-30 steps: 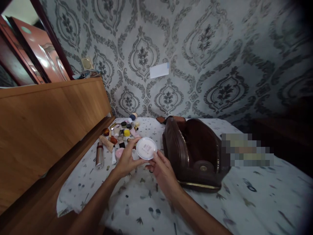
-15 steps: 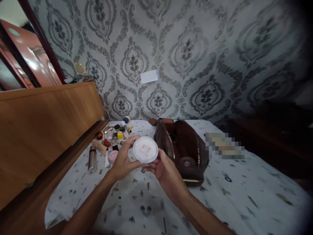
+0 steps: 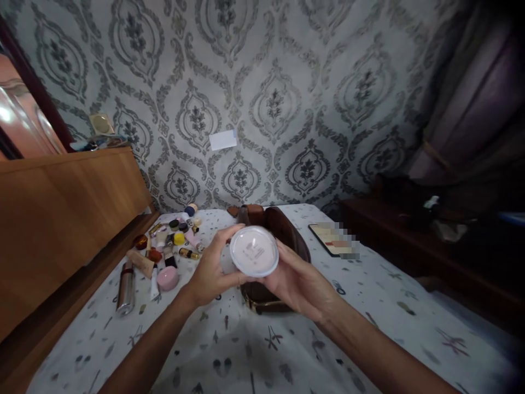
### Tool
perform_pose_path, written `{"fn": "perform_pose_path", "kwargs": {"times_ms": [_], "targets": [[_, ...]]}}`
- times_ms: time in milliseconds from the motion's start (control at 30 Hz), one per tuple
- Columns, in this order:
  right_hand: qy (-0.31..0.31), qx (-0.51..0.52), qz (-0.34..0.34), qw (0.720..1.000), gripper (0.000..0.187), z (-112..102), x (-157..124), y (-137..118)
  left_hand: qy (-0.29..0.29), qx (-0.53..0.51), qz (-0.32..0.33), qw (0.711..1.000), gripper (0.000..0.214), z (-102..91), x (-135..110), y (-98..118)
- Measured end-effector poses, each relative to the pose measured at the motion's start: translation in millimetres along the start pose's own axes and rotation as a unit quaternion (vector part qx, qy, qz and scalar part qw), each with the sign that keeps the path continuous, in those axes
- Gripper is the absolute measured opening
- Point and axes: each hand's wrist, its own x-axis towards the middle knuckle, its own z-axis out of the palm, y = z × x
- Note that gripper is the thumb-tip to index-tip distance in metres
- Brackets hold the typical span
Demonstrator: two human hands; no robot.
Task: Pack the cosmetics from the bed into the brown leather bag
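Observation:
Both of my hands hold a round, pale jar (image 3: 254, 251) in front of my chest, its flat pinkish-white face with small, unreadable print turned toward me. My left hand (image 3: 211, 268) grips its left side, thumb below and fingers above. Against the right edge, my right hand (image 3: 301, 282) curls its fingers round the jar, partly hidden behind it. Just beyond the hands stands an open brown toiletry bag (image 3: 293, 227), and the jar and hands cover much of it.
Several cosmetics lie on the left of the patterned sheet (image 3: 246, 350), among them a pink round jar (image 3: 168, 278), a metallic bottle (image 3: 126, 290) and a beige tube (image 3: 140, 262). A phone-like flat device (image 3: 328, 239), partly pixelated, lies at right. A wooden board (image 3: 69, 213) borders the left.
My view has swung to the right, so the cosmetics and bag appear further left. The jar has tilted, showing more of its side, and now overlaps the bag. Both hands keep their hold.

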Motion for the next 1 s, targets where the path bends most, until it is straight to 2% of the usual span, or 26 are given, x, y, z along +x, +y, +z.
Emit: {"fn": "perform_pose_path", "kwargs": {"times_ms": [100, 200, 367, 500, 567, 600, 633, 733, 767, 833, 900, 933, 1000], "targets": [[0.032, -0.017, -0.036, 0.999, 0.03, -7, 4, -21, -0.012, 0.041, 0.011, 0.999, 0.075, 4.6, 3, -3], [0.064, -0.058, -0.075, 0.993, 0.028, -14, 11, -41, -0.054, 0.121, 0.045, 0.99, 0.055, 9.1, 1, -9], [0.115, -0.167, -0.053, 0.978, 0.038, -30, 23, -54, -0.116, 0.241, 0.104, 0.958, 0.044, 22.0, -11, -20], [0.149, -0.302, -0.032, 0.941, 0.054, -52, 38, -53, -0.12, 0.301, 0.147, 0.934, 0.041, 31.6, -16, -24], [0.143, -0.416, -0.016, 0.898, 0.058, -62, 46, -54, -0.114, 0.318, 0.161, 0.927, 0.039, 34.2, -17, -25], [0.136, -0.487, -0.008, 0.863, 0.061, -65, 50, -55, -0.11, 0.323, 0.164, 0.925, 0.038, 35.1, -17, -26], [0.124, -0.562, 0.001, 0.818, 0.063, -67, 53, -56, -0.104, 0.326, 0.166, 0.925, 0.037, 35.8, -17, -26], [0.075, -0.748, 0.059, 0.657, 0.065, -61, 60, -57, -0.086, 0.326, 0.171, 0.926, 0.036, 37.6, -19, -28], [0.056, -0.784, 0.089, 0.612, 0.064, -57, 62, -56, -0.082, 0.324, 0.171, 0.927, 0.036, 38.2, -19, -29], [0.02, -0.825, 0.157, 0.543, 0.062, -47, 67, -52, -0.078, 0.318, 0.169, 0.93, 0.036, 39.5, -21, -30], [0.0, -0.839, 0.215, 0.499, 0.059, -41, 74, -45, -0.079, 0.31, 0.164, 0.933, 0.037, 40.7, -22, -31], [-0.002, -0.84, 0.238, 0.489, 0.058, -40, 78, -40, -0.079, 0.307, 0.162, 0.935, 0.037, 41.2, -23, -31], [0.008, -0.833, 0.263, 0.487, 0.06, -42, 87, -28, -0.078, 0.302, 0.158, 0.937, 0.037, 42.0, -24, -32]]}}
